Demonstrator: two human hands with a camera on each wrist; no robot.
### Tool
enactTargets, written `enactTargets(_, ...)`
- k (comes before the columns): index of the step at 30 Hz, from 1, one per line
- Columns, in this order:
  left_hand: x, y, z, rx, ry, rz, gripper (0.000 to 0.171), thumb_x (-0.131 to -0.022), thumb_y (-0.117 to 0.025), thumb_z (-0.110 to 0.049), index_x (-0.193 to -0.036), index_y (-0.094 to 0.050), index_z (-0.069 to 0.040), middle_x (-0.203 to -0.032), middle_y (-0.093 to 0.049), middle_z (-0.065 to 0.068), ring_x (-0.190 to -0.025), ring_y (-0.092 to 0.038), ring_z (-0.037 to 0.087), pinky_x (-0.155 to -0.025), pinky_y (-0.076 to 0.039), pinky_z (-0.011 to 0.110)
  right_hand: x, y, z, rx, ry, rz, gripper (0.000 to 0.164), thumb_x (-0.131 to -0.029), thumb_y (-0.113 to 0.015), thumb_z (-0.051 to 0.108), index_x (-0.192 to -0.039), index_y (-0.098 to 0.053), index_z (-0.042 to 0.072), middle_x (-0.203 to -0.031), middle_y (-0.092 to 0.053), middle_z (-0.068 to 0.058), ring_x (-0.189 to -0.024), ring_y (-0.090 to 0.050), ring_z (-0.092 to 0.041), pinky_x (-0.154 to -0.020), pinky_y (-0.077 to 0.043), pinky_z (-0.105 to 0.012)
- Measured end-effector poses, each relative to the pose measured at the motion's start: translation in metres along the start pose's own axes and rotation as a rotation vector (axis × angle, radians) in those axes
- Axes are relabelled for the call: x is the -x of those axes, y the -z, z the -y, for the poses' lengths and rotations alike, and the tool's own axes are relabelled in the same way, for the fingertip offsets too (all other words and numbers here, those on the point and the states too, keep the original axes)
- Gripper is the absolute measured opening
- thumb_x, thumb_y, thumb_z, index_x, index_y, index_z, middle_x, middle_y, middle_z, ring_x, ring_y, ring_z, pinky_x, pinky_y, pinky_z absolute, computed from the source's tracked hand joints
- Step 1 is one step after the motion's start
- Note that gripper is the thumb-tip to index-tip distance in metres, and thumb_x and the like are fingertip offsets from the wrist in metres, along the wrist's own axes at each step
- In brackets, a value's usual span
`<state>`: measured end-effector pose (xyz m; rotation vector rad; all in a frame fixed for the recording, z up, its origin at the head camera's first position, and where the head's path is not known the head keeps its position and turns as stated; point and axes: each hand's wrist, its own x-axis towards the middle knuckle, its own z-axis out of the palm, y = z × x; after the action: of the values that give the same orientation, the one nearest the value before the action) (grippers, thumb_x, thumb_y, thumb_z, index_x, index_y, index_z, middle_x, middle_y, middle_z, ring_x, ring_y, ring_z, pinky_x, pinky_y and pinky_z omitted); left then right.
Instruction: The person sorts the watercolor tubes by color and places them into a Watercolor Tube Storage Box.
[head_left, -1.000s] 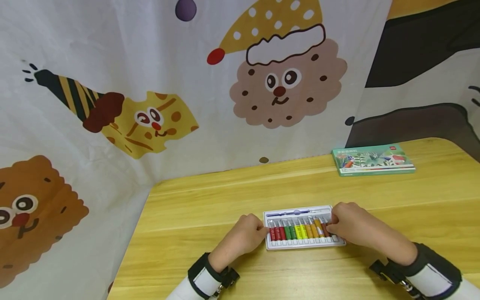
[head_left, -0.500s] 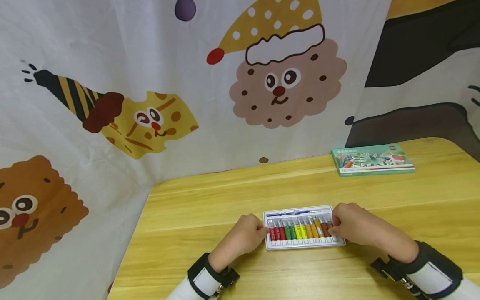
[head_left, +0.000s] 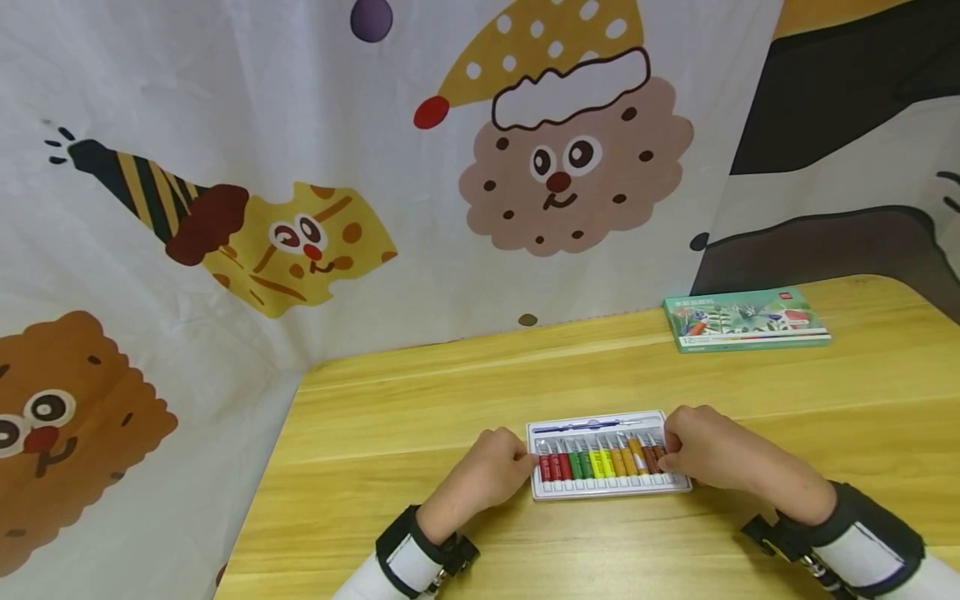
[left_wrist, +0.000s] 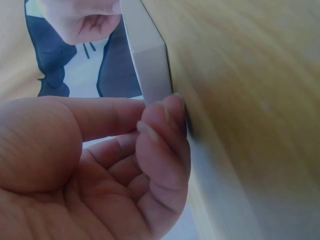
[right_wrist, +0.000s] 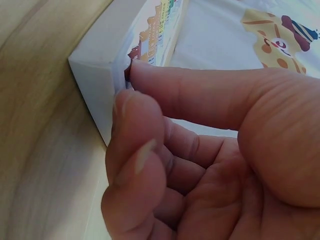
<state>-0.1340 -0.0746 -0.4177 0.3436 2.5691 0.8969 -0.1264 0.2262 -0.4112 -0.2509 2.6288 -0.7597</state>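
A white tray of paint tubes (head_left: 611,492) lies flat on the wooden table in the head view. Its tubes run from red at the left through green, yellow and orange to brown at the right, with a thin blue-handled paintbrush (head_left: 577,427) along the far side. The left hand (head_left: 495,467) pinches the tray's left end, fingers curled against the side wall in the left wrist view. At the right end, the right hand (head_left: 708,450) pinches the tray, its thumb (right_wrist: 165,82) over the rim beside a brown tube and its fingers against the outer wall. The rightmost tubes are partly hidden.
A green flat paint box (head_left: 750,323) lies at the back right of the table (head_left: 405,417). Behind the table hangs a white cloth (head_left: 420,250) with cartoon biscuits and cheese. Both wrists wear black straps with camera mounts.
Over the first half second the right thumb shifted slightly right, baring more of the brown tubes. The left hand and the tray stay in place.
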Motion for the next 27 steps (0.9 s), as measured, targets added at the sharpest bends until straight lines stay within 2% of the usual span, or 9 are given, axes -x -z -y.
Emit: enactTargets(27, 0.0008, 0.0034, -0.0038, 0.022, 0.016, 0.015, 0.051, -0.104, -0.064, -0.017, -0.056, -0.050, -0.014, -0.051, -0.034, -0.005, -0.045, -0.035, 0.010, -0.044, -0.026, 0.024, 0.0007, 0.0034, 0.0025, 0.008, 0.005, 0.011, 0.025, -0.090, -0.083, 0.015, -0.076, -0.062, 0.010, -0.067, -0.052, -0.002, -0.061, -0.049, -0.016, -0.055, -0.037, -0.027)
